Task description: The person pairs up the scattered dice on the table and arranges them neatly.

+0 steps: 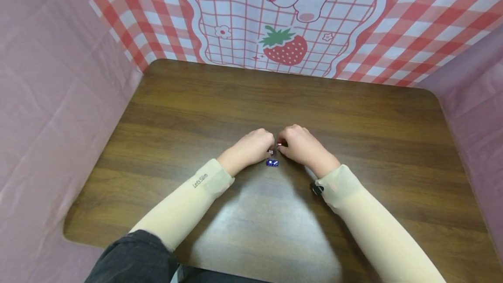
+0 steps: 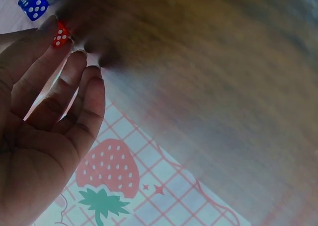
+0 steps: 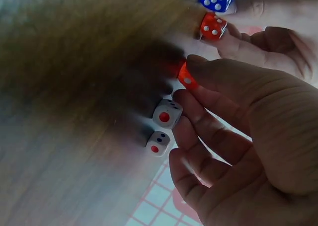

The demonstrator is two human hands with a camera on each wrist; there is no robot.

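Observation:
In the head view my left hand and right hand face each other over the table, a small gap between them. The left pinches a red die with white dots between thumb and fingertip. Between the right thumb and forefinger another red die is held, partly covered by the thumb. Two blue dice sit side by side just nearer to me than the hands. Two white dice, a larger one and a smaller-looking one, lie by the right hand's other fingertips.
The wooden table has rounded corners. Behind it hangs a red-and-white checked cloth with strawberries, and pink cloth hangs at both sides. A black strap piece sits at the right wrist.

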